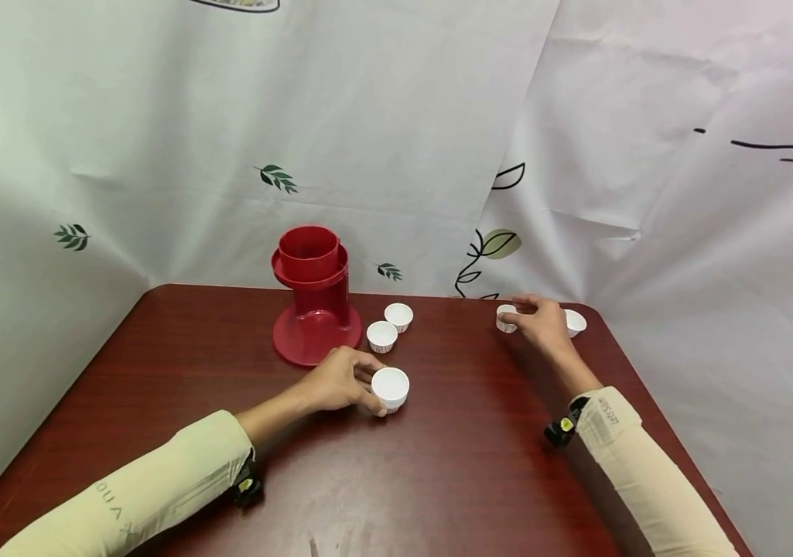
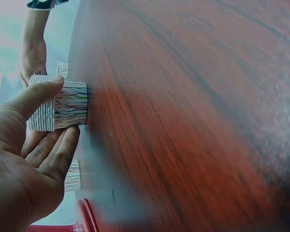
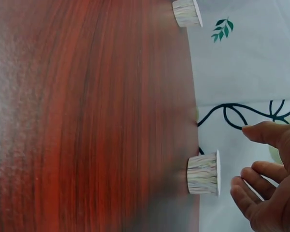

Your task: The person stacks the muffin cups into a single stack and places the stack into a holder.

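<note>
My left hand (image 1: pixel 340 381) grips a small stack of white paper baking cups (image 1: pixel 391 388) between thumb and fingers, low over the table in front of the red stand. In the left wrist view, ribbed rims show on the nested baking cups (image 2: pixel 70 105), and wavy coloured lines run along the outer wall. At the far right, my right hand (image 1: pixel 542 325) hovers at a single baking cup (image 1: pixel 504 320). Its thumb and fingers (image 3: pixel 263 133) are spread apart just beyond the rim of that baking cup (image 3: pixel 203 175) in the right wrist view.
A red plastic stand (image 1: pixel 316 336) with a round base and a red cup-shaped top (image 1: pixel 309 246) is at the back left. Beside it are two baking cups (image 1: pixel 382 336). Another baking cup (image 1: pixel 576 322) is partly behind the right hand. White printed cloth (image 1: pixel 382 139) hangs behind the table.
</note>
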`<state>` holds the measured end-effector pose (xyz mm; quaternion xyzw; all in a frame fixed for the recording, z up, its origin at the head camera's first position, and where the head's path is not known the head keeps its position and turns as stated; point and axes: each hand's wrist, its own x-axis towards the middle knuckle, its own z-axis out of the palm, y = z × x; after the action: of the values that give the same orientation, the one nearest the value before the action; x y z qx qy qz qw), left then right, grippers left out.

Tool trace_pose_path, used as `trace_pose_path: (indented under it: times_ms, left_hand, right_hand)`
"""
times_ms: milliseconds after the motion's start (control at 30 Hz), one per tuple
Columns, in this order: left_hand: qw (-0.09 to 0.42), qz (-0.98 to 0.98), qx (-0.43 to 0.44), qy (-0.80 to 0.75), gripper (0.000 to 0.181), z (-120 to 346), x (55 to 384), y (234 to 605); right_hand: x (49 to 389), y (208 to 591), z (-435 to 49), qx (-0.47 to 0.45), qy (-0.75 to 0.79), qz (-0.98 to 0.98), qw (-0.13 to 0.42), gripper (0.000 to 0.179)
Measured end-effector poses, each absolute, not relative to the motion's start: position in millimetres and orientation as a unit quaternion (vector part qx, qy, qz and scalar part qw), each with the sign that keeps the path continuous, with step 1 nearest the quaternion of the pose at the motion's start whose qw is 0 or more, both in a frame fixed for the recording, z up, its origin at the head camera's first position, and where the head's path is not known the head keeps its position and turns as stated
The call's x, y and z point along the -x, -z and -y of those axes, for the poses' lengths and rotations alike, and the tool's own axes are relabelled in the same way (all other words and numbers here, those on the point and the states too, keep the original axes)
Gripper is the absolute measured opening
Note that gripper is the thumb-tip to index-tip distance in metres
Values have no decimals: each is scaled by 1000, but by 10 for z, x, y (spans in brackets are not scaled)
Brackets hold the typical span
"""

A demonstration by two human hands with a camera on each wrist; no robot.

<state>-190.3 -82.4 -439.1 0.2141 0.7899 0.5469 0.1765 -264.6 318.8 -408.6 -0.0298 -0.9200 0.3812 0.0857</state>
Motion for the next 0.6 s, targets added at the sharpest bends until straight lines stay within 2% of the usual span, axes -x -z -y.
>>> trace_pose_path:
  times_ms: [433,600]
  left_hand:
    - [175,-791,-217,-544,52,826,1908,4399]
    - [176,-791,-215,-545,51,827,1903,4397]
  right_hand:
    - [2752,4139,-3266,55,-384,919,62,72]
    - [2869,4248,-3367,61,-378,923,43,83]
